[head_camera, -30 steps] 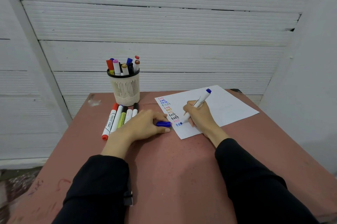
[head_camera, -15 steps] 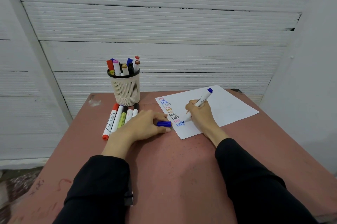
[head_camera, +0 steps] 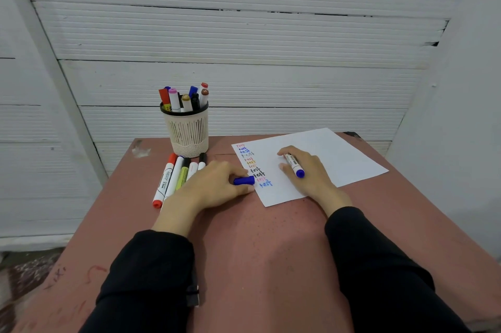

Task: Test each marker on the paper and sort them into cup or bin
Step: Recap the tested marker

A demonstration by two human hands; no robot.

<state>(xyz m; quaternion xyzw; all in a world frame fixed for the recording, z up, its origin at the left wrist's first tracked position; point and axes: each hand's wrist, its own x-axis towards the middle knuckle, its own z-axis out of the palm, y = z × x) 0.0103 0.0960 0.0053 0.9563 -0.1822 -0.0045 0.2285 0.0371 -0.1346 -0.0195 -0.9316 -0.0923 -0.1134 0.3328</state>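
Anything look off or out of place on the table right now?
Nothing serious. The paper lies askew to the table edge, and the table has a chipped white patch at its far left corner. The cup stands upright. No bin is in view.

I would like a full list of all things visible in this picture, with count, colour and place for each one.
table: one, reddish-brown, fills the foreground.
paper: one white sheet, table's far right, coloured "test" words down its left edge.
cup: one, cream with black rim, far side of table, holding several markers.
loose markers: about five, lying side by side in front of the cup.
blue marker: one, white barrel, held over the paper.
blue cap: one, at the paper's left edge.
left hand: pinches the blue cap.
right hand: grips the blue marker.
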